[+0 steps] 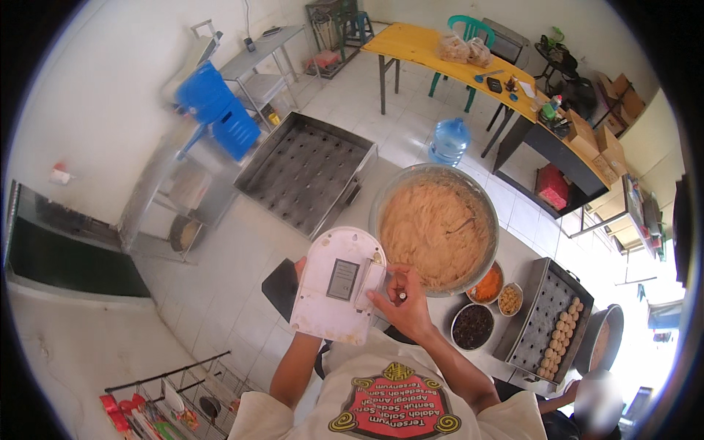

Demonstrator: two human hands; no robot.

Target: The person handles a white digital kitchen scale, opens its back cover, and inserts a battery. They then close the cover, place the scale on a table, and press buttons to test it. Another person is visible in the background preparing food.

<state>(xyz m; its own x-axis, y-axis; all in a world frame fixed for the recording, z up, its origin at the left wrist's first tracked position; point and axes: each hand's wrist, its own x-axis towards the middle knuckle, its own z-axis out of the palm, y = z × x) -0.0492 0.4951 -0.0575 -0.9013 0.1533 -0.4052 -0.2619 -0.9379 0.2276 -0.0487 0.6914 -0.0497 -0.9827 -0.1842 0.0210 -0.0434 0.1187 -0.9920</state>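
My left hand (300, 268) grips a pale pink kitchen scale (320, 293) from behind, its underside turned up to show a grey label and a small compartment; most of the fingers are hidden. My right hand (400, 299) is at the scale's right edge, fingers curled round a small cylinder (402, 296), apparently a battery. Just beyond stands a large metal bowl of tan dough (433, 224). Beside it are bowls of orange filling (486, 284), yellow pieces (510, 299) and dark filling (471, 327).
An empty perforated pan (301, 172) sits behind on the worktop. A pan with dough balls (557, 341) is at right, near a co-worker's arm (563, 396). A water jug (449, 141), yellow table (411, 45), blue plastic chairs (216, 110) and wire rack (191, 396) surround the area.
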